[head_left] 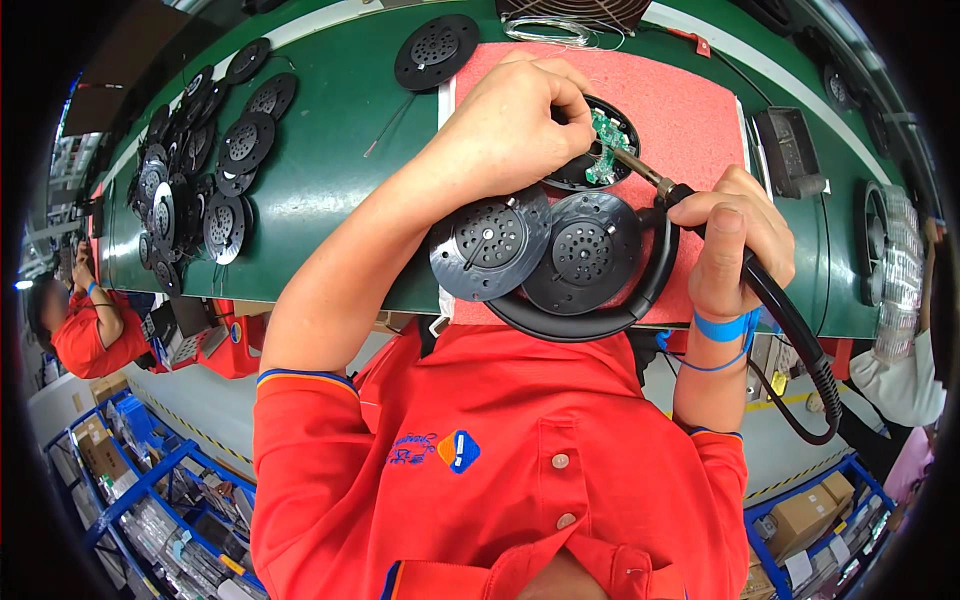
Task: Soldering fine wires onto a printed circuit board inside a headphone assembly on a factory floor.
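Observation:
My right hand (735, 240) grips a soldering iron (682, 192) by its black handle. The iron's tip meets a small green circuit board (606, 150) or sits right at it. The board lies in a round black ear cup (632, 125) on a pink foam mat (690, 110). At the cup's left edge my left hand (520, 125) pinches thumb and fingers together; what they hold is hidden. Nearer to me are two round black speaker plates (487, 240) (582, 250) with perforated centres, resting over a curved black headband (590, 322).
Many loose speaker plates (222, 225) pile up on the left of the green table (330, 180); another speaker plate (436, 52) lies beyond the mat. A coil of wire (548, 32) lies at the back, a dark metal box (790, 150) at right. Another person (95, 325) works at far left.

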Motion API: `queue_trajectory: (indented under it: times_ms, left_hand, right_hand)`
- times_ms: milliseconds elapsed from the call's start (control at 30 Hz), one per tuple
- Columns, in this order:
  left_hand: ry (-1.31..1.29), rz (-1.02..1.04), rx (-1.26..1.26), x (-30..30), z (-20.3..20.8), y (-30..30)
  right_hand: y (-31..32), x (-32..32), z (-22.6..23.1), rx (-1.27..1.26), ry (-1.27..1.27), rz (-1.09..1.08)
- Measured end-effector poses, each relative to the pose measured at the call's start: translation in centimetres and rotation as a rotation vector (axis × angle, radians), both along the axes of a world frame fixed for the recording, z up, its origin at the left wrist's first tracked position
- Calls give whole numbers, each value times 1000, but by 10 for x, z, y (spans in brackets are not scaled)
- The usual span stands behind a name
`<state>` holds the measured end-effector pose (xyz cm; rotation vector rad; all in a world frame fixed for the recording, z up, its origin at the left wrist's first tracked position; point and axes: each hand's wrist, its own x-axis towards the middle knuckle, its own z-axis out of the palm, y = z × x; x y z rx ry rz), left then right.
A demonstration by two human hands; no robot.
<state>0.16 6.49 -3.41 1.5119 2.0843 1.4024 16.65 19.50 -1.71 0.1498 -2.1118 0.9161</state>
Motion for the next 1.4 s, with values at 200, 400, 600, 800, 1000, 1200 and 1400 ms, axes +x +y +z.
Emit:
queue_trajectory:
  times_ms: [200,400,600,800,1000,1200,1400]
  left_hand:
    - [-35,3,-16,0,1,0]
    - [-22,7,-18,0,0,0]
    - [-34,-34,-175,-2,6,-3]
    - [6,-17,-165,-2,5,-3]
    - [-1,-32,-162,-3,5,-3]
    - [-50,-21,-186,-2,7,-3]
    - [-29,-26,-180,-3,6,-2]
  right_hand:
    - [-1,-1,0,8,9,-1]
    - [-6,-2,0,11,0,-24]
    - [-7,-2,1,16,14,-17]
    - [0,1,-1,17,43,6]
    - [0,2,-1,15,49,5]
    - [-3,1,2,19,15,-20]
    - [-6,-2,1,22,23,-5]
